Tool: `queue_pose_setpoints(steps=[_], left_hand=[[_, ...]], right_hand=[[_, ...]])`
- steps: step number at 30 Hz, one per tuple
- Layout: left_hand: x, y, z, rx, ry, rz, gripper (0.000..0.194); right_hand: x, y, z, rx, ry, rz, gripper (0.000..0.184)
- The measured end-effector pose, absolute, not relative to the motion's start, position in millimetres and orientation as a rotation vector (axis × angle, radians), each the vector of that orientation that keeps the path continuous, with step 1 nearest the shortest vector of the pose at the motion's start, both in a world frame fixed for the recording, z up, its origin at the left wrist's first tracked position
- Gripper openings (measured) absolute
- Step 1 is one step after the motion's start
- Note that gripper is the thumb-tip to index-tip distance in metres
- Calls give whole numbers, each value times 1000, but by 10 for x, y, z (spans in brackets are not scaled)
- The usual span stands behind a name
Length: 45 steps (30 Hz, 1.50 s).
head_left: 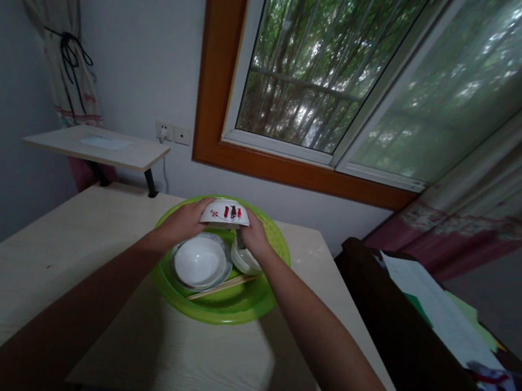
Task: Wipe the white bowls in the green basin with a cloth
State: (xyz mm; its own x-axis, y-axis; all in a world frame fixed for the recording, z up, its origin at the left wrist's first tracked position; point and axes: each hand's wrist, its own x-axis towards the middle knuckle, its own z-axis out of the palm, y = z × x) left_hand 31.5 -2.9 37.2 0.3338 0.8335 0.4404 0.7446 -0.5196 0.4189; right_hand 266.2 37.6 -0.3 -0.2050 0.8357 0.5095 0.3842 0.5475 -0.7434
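Note:
A white bowl (226, 213) with red and dark figures on its side is held above the far part of a green basin (217, 314). Its wider edge is at the bottom, so it looks turned over or tipped. My left hand (186, 220) grips the bowl's left side, and my right hand (255, 233) grips its right side. Inside the basin, a plain white bowl (201, 261) sits on a plate (224, 277). Another pale bowl (243, 259) is partly hidden under my right hand. A pair of chopsticks (221, 287) lies slanting in front of these dishes.
The basin stands on a pale wooden table (59, 249) against the wall. A small raised shelf (100, 147) on black legs is at the back left. Beneath the window, a dark piece of furniture (370, 318) with papers (436, 309) stands to the right.

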Motion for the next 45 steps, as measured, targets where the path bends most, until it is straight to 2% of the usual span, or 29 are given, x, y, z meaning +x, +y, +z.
queue_pose_setpoints(steps=[4, 9, 16, 23, 31, 37, 41, 45], left_hand=[[325, -45, 369, 2365, 1509, 939, 67], [305, 3, 323, 2384, 1581, 906, 70], [315, -36, 360, 2426, 1620, 843, 68], [301, -42, 369, 2448, 1649, 893, 67], [256, -16, 320, 2511, 1648, 926, 71], [282, -26, 362, 2512, 1559, 973, 60], [294, -6, 359, 2427, 1491, 1008, 63], [297, 21, 326, 2395, 1382, 1009, 66]], right_hand=[[2667, 376, -2, -955, -1855, 488, 49], [2643, 266, 91, -877, -2044, 207, 66], [2531, 50, 212, -775, -2233, -26, 62], [2553, 86, 219, -778, -2147, 82, 75], [2569, 197, 109, -904, -2060, 236, 81], [2637, 363, -22, -991, -1939, 386, 69], [2651, 394, -40, -969, -1878, 440, 61], [2661, 376, -17, -950, -1908, 417, 61]])
